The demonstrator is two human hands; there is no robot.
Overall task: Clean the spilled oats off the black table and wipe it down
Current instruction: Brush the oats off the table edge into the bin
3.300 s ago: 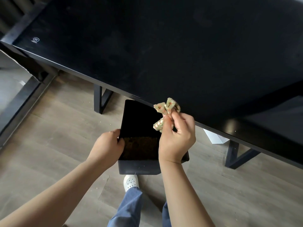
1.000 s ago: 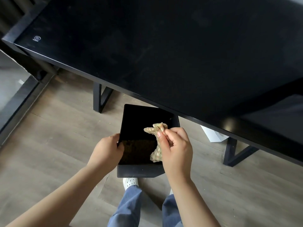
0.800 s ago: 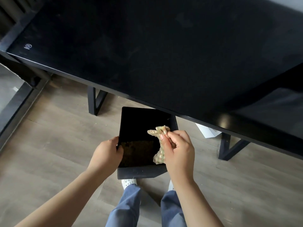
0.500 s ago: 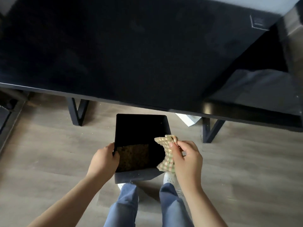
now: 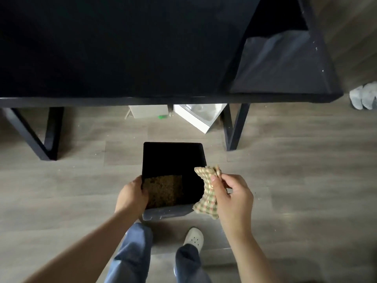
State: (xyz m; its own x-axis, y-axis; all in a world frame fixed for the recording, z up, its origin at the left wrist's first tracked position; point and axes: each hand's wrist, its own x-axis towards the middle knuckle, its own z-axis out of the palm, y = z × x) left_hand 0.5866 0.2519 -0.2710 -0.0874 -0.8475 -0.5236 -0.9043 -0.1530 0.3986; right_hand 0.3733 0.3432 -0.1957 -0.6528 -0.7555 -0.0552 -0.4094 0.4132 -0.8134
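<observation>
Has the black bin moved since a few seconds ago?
Yes. The black bin, gripped by the left hand, was tucked under the black table's edge; now it is clear of that edge, nearer the person, with bare floor between.

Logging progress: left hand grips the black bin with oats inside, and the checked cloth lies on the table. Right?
No: the head view shows the checked cloth in the right hand beside the black bin, not on the table. Rest stands.

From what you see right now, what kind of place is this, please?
Probably a room in a home, not certain: wood-look plank floor, a black table on angled legs, and what look like pale slippers left beside it.
</observation>
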